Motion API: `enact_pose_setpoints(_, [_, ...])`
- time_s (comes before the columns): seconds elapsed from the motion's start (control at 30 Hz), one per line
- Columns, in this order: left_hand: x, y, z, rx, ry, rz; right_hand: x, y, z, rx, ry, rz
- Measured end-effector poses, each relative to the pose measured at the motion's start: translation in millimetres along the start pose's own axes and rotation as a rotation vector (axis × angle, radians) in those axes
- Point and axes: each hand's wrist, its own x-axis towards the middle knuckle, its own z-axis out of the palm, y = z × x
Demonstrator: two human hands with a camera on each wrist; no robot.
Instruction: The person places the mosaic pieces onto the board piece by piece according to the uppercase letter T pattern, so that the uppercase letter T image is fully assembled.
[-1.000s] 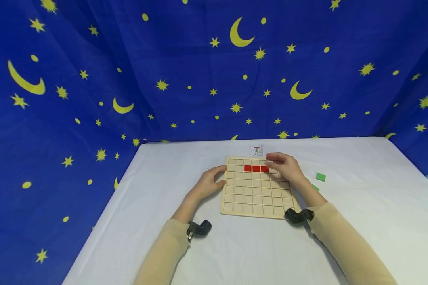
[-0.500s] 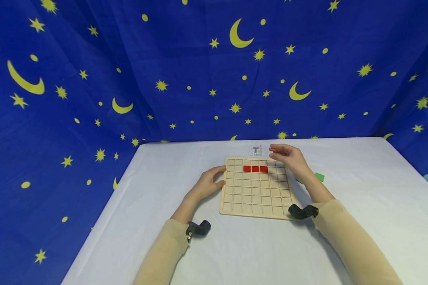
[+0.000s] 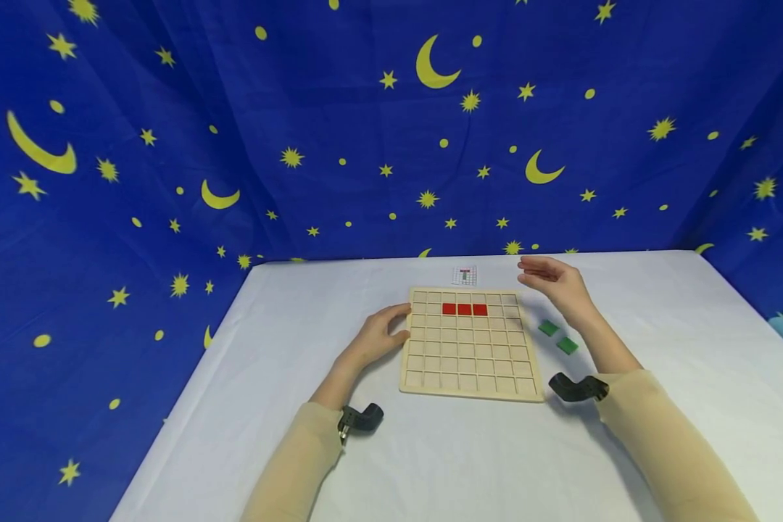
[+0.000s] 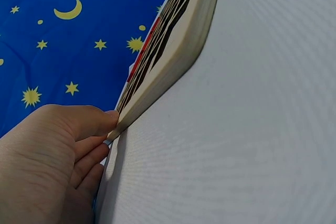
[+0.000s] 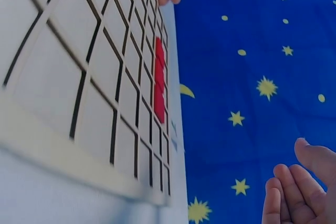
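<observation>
A wooden grid board (image 3: 473,395) lies flat on the table, with three red square tiles (image 3: 465,309) side by side in its second row from the back. My left hand (image 3: 375,335) rests at the board's left edge, thumb and forefinger spread apart and touching the rim. In the left wrist view that hand (image 4: 58,156) meets the board's side (image 4: 173,66). My right hand (image 3: 557,284) is in the air past the board's back right corner, fingers loosely bent and holding nothing visible. Two green square tiles (image 3: 548,328) lie between the board and my right forearm.
A small printed card (image 3: 465,275) with a coloured grid pattern lies behind the board. The white tablecloth (image 3: 444,457) reaches back to a blue curtain (image 3: 339,130) with stars and moons. Each wrist wears a black camera mount (image 3: 577,388).
My right hand has drawn away from the red tiles, back and to the right, off the board. The forearm now uncovers two green tiles and hides another. My left hand stays put.
</observation>
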Motion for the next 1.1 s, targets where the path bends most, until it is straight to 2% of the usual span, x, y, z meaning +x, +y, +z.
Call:
enact_pose_setpoints(0.17, [0.6,0.2,0.6,0.002,0.002,0.007,-7.8,-0.7,-16.8,-0.006,0.042,0.037])
enact_pose_setpoints(0.3, [1.0,-0.2,1.1,0.008,-0.001,0.013,-14.7,6.8,-32.5,-0.029,0.075,0.03])
enact_pose_setpoints(0.4, [0.6,-0.4,1.4,0.011,-0.002,0.01,-13.1,32.0,-48.1,-0.03,0.102,0.019])
enact_pose_setpoints(0.57, [-0.7,0.4,0.6,0.004,0.003,0.005,-0.5,94.8,-75.7,-0.031,0.176,0.005])
enact_pose_setpoints(0.67, [-1.2,0.9,0.2,-0.001,0.004,0.001,-0.4,112.5,-85.1,-0.055,0.198,0.003])
enact_pose_setpoints(0.73, [-1.3,1.0,0.3,-0.003,0.002,-0.005,-5.6,112.3,-87.6,-0.065,0.198,0.008])
enact_pose_setpoints(0.77, [-1.4,1.0,0.2,-0.002,0.002,-0.007,-10.8,104.8,-86.9,-0.083,0.191,0.019])
enact_pose_setpoints(0.97, [-1.2,0.8,0.3,-0.004,0.003,0.0,-46.1,40.7,-74.7,-0.145,0.158,0.076])
enact_pose_setpoints(1.1, [-0.5,0.8,0.6,-0.003,0.003,0.002,-52.1,42.9,-76.5,-0.144,0.157,0.086])
